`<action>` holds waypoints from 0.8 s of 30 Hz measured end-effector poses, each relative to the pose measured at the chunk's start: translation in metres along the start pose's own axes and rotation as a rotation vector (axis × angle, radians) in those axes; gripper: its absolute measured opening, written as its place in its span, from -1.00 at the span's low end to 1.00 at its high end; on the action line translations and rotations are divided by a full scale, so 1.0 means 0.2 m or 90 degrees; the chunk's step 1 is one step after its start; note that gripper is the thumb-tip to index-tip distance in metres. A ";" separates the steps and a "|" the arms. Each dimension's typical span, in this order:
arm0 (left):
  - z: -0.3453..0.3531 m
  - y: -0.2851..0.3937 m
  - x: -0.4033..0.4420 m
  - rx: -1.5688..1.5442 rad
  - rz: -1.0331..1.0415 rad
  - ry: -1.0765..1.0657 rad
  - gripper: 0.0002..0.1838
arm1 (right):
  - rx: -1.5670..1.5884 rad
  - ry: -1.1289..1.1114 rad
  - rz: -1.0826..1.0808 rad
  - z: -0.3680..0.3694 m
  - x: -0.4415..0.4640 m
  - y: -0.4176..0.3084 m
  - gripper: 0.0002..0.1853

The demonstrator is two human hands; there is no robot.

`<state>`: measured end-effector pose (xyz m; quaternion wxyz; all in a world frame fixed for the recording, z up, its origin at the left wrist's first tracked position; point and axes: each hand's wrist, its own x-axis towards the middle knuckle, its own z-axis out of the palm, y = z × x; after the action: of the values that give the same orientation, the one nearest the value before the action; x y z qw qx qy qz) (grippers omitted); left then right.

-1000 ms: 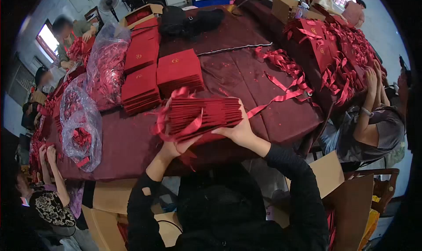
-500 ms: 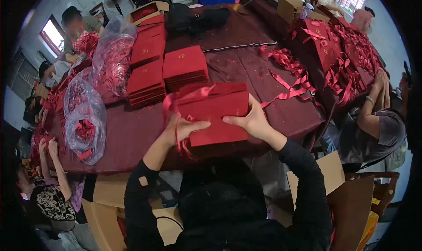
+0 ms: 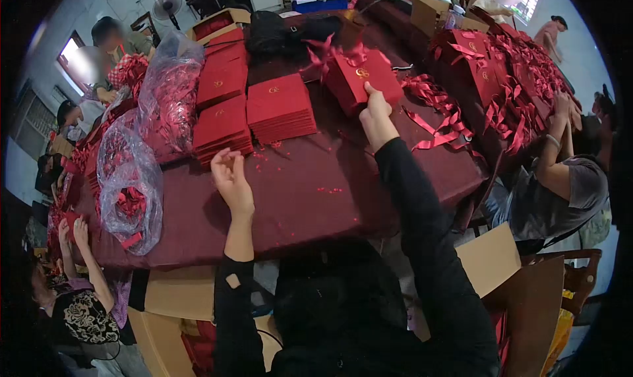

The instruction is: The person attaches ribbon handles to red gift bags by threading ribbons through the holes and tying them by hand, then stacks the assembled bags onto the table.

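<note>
My right hand [image 3: 378, 116] grips the near edge of a red gift bag [image 3: 359, 73], thumb on top. The bag bears a gold emblem, and a red ribbon bow [image 3: 336, 52] stands at its far end. It is held over the far part of the table; whether it touches the cloth I cannot tell. My left hand [image 3: 234, 182] is raised, holding nothing, fingers apart and slightly curled. Nearest to it is a stack of flat red bags [image 3: 221, 123]. Another flat stack [image 3: 280, 103] stands to the right of that one.
A dark red cloth covers the table [image 3: 283, 212], with red scraps on it. Clear plastic bags [image 3: 168, 100] of ribbon lie left. Loose ribbons [image 3: 438, 113] and a heap of ribboned bags [image 3: 514, 87] are right. Cardboard boxes [image 3: 178, 291] stand below. People sit around both sides.
The red gift bag has moved from in front of me, where both hands held it, to the far right in my right hand. My left hand has let go and moved left.
</note>
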<state>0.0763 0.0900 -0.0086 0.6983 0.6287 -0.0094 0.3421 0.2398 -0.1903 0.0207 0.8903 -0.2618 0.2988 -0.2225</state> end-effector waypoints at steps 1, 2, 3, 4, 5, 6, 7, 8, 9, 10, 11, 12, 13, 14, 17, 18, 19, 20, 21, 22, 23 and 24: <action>0.01 0.01 0.01 -0.003 -0.001 -0.002 -0.75 | -0.012 0.054 -0.020 0.01 -0.02 0.05 -0.52; 0.01 0.01 0.00 0.002 -0.009 0.002 -0.75 | -0.027 0.110 -0.039 0.01 -0.06 0.07 -0.53; 0.00 0.02 -0.01 0.009 -0.018 0.005 -0.76 | -0.048 0.084 -0.063 -0.01 -0.03 0.12 -0.47; 0.01 0.03 -0.01 0.083 0.016 -0.006 -0.77 | -0.050 0.085 -0.063 0.01 0.00 0.16 -0.47; 0.02 0.02 -0.02 0.084 0.014 -0.007 -0.77 | -0.069 0.130 -0.054 0.04 0.02 0.19 -0.44; 0.02 0.01 -0.03 0.056 -0.007 -0.024 -0.77 | -0.087 0.176 -0.044 0.05 0.03 0.22 -0.41; 0.02 0.01 -0.04 0.028 -0.027 -0.042 -0.78 | -0.065 0.136 -0.038 0.05 0.04 0.23 -0.33; 0.02 0.02 -0.04 0.033 -0.015 -0.042 -0.78 | -0.062 0.138 -0.041 0.07 0.05 0.23 -0.33; 0.02 0.02 -0.04 0.030 -0.014 -0.046 -0.78 | -0.076 0.151 -0.014 0.09 0.06 0.23 -0.32; 0.01 0.03 -0.04 0.050 -0.016 -0.040 -0.78 | -0.090 0.165 0.012 0.10 0.08 0.23 -0.31; 0.01 0.03 -0.04 0.070 -0.017 -0.033 -0.78 | -0.134 0.203 0.006 0.12 0.00 0.20 -0.21; 0.00 0.03 -0.04 0.066 -0.017 -0.037 -0.78 | -0.131 0.205 0.002 0.17 -0.07 0.16 -0.21; -0.01 0.03 -0.04 0.071 -0.031 -0.040 -0.79 | -0.221 0.271 0.032 0.19 -0.07 0.15 -0.22; -0.01 0.02 -0.04 0.076 -0.046 -0.043 -0.79 | -0.312 0.336 0.064 0.21 -0.08 0.13 -0.22; 0.00 0.03 -0.05 0.087 -0.056 -0.049 -0.80 | -0.446 0.388 0.022 0.21 -0.13 0.11 -0.02; 0.00 0.03 -0.05 0.087 -0.055 -0.054 -0.80 | -0.484 0.425 -0.009 0.21 -0.15 0.10 0.03; 0.00 0.03 -0.05 0.087 -0.049 -0.050 -0.80 | -0.479 0.427 -0.008 0.21 -0.14 0.12 0.03; 0.00 0.02 -0.05 0.087 -0.044 -0.047 -0.80 | -0.513 0.442 -0.021 0.21 -0.13 0.13 0.06; 0.00 0.02 -0.05 0.085 -0.041 -0.051 -0.80 | -0.546 0.457 -0.035 0.21 -0.11 0.14 0.09; 0.00 0.02 -0.05 0.082 -0.040 -0.052 -0.80 | -0.543 0.458 -0.036 0.22 -0.11 0.14 0.09; 0.00 0.01 -0.04 0.079 -0.039 -0.053 -0.81 | -0.560 0.468 -0.037 0.23 -0.12 0.14 0.10; 0.00 0.00 -0.04 0.078 -0.039 -0.055 -0.81 | -0.578 0.477 -0.036 0.23 -0.12 0.15 0.10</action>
<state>0.0695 0.0867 -0.0123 0.6673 0.6847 0.0008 0.2931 0.2591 -0.1392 0.0439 0.5168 -0.5278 0.6514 -0.1732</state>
